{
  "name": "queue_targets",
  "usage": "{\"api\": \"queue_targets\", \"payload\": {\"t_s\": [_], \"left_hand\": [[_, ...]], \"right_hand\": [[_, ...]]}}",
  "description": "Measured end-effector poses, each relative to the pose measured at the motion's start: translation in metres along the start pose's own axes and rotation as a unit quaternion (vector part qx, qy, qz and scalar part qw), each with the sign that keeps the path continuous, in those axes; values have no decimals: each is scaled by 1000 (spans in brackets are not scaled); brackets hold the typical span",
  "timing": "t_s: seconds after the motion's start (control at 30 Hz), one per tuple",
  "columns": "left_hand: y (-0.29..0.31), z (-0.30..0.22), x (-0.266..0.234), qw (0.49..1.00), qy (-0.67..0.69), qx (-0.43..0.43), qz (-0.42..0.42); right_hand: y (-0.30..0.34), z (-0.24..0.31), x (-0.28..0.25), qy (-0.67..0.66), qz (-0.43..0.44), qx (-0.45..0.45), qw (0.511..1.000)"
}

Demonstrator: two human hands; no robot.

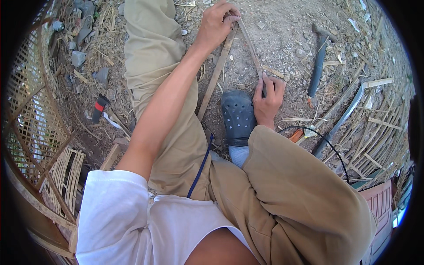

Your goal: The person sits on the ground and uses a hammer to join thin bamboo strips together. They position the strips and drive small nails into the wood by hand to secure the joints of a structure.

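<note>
L hand (217, 25) is pinching far end of thin strip (251, 46), which is slanting down-R from it. R hand (270, 99) is gripping nr end.

Bare ground (287, 42) is passable between the thin strip (251, 48) and the hammer-like tool (318, 66) — a small stone (300, 53) intrudes midway. Between strip and flat slat (217, 73), a narrow wedge only: the left hand (219, 22) closes its far end, the clog (238, 115) its near end. Left forearm (170, 99) and trouser leg (154, 57) bar the left. Right side obstructed — long blade (349, 111), scattered bamboo strips (380, 132), black cable (330, 144) arching nearer.
</note>
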State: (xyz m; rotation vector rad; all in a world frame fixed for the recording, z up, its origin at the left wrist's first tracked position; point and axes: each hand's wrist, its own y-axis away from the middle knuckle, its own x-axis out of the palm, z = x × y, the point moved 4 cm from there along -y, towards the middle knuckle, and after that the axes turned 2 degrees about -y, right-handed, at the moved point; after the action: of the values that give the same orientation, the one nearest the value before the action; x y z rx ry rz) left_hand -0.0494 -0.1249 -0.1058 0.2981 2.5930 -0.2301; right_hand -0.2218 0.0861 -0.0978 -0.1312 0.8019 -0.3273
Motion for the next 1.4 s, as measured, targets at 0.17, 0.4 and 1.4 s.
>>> {"api": "queue_targets", "payload": {"t_s": [0.17,0.4,1.4], "left_hand": [[2,-6,-2,998,-44,37,-20],[4,-11,0,999,-5,32,-20],[7,-10,19,762,601,-221,99]], "right_hand": [[0,2,-1,-2,-3,2,1000],[0,0,0,5,2,-1,1000],[0,0,0,8,9,8,1000]]}}
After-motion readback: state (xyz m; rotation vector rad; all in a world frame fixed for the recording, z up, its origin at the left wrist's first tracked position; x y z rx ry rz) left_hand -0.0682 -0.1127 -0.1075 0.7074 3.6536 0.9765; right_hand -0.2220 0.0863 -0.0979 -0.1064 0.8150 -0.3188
